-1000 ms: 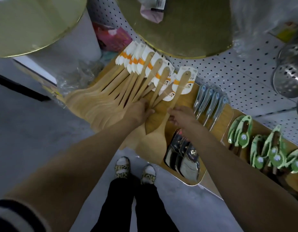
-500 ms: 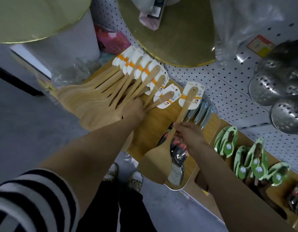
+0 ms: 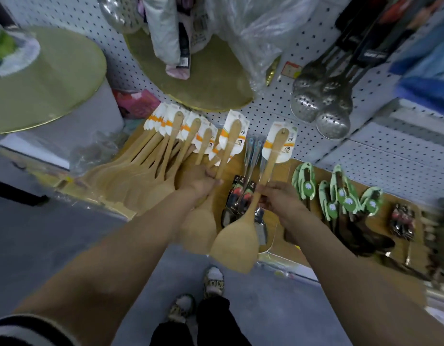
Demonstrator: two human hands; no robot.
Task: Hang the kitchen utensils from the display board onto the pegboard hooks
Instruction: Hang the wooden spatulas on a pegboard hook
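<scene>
The right hand (image 3: 282,196) grips a wooden spatula (image 3: 243,233) by its handle, beside the left hand (image 3: 202,182), which grips a second wooden spatula (image 3: 203,228). Left of both, more spatulas (image 3: 141,176) lie fanned on the display board (image 3: 281,171) below the pegboard (image 3: 271,108).

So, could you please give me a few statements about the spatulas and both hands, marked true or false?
1. The right hand grips a wooden spatula by its handle. True.
2. The left hand is empty. False: it grips another spatula.
3. Both held spatulas carry white cards at the handle tips. True.
4. The metal skimmers lie on the display board. False: they hang on the pegboard.
5. Green-carded utensils lie left of the spatula pile. False: right.
</scene>
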